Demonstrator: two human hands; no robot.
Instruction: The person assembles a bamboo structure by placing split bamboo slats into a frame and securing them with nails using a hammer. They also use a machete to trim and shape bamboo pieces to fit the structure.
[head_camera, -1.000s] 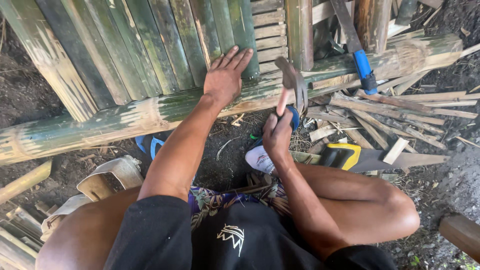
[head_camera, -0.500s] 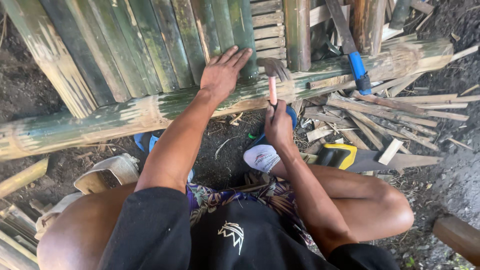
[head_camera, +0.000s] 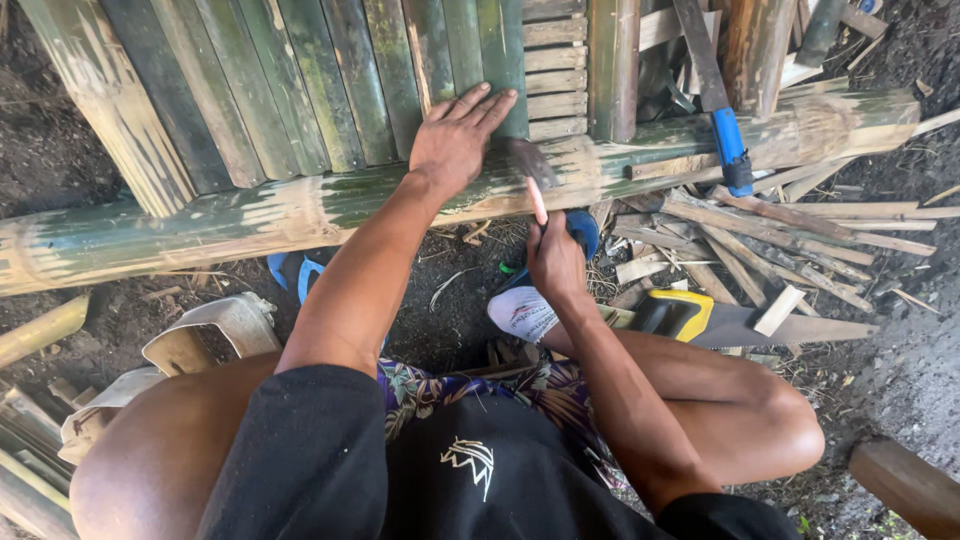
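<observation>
Green bamboo pole (head_camera: 300, 205), scraped pale in patches, is lying crosswise on the dirt ground before us, under a panel of flat bamboo slats (head_camera: 330, 80). Our left hand (head_camera: 455, 140) is resting open and flat across pole and slats. Our right hand (head_camera: 555, 262) is gripping a pale-handled hammer (head_camera: 530, 175); its dark head is blurring against the pole, so we cannot make out its shape.

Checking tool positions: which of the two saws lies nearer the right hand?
The yellow-handled saw, lying on the ground beside the right hand; the blue-handled saw rests farther off, across the bamboo pole.
</observation>
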